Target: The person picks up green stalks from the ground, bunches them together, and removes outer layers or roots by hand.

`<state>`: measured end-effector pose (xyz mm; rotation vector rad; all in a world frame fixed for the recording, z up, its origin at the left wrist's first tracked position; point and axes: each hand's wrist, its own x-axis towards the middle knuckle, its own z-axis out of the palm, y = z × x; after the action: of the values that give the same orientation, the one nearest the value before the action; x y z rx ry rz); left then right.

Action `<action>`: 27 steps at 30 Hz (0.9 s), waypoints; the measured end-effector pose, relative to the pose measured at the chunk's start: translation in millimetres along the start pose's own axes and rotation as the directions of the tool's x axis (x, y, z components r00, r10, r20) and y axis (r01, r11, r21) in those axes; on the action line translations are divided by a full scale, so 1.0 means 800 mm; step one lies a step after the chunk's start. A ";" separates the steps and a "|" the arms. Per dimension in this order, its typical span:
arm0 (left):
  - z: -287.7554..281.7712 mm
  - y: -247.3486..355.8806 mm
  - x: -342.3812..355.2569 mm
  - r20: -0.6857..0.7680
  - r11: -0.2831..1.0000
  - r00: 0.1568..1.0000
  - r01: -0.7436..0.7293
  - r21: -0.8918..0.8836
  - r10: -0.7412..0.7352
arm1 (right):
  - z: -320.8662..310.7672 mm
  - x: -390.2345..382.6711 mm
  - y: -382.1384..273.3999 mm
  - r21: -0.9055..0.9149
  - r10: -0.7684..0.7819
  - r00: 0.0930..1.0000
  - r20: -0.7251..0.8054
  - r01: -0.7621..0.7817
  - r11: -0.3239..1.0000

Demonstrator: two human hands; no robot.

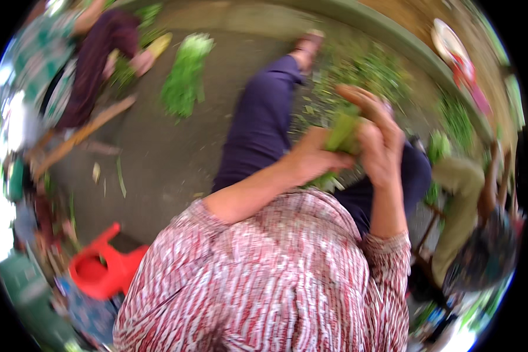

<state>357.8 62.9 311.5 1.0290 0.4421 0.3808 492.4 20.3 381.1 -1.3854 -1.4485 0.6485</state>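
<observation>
In front of my lap, my left hand (315, 157) is closed around a bundle of green stalks (342, 134). Some green leaves or stems show below that grip, partly hidden by my wrist. Beside the bundle, my right hand (379, 138) has its fingers stretched out and its palm turned towards the stalks. Motion blurs it, so I cannot tell whether it touches them. Loose green cuttings (366, 76) lie scattered on the ground beyond my hands.
A bunch of long green stalks (186, 75) lies on the floor ahead left. A red plastic stool (105, 264) stands at lower left. People sit on both sides, one with more greens. A low kerb (387, 26) runs along the far side, with a white round container (447, 40) beyond.
</observation>
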 end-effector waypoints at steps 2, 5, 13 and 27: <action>-0.005 0.005 -0.007 -0.001 0.998 1.000 -0.029 0.053 0.029 | 0.013 -0.001 -0.011 -0.181 0.005 0.998 -0.056 -0.015 0.983; -0.010 0.015 -0.026 -0.075 0.999 0.997 -0.037 0.001 0.037 | 0.033 0.001 -0.009 -0.172 -0.036 0.998 -0.045 0.028 0.985; -0.027 0.012 -0.041 -0.213 0.974 0.973 -0.129 -0.184 0.088 | 0.072 0.029 -0.022 -0.162 0.003 0.998 0.062 0.007 0.987; -0.034 -0.001 -0.039 -0.223 0.980 0.965 -0.163 -0.110 0.135 | 0.073 0.038 -0.012 -0.241 -0.061 0.977 0.204 0.110 0.964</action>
<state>317.4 67.3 304.1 0.9023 0.5278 0.6519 440.2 61.5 376.6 -1.4733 -1.7877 0.5721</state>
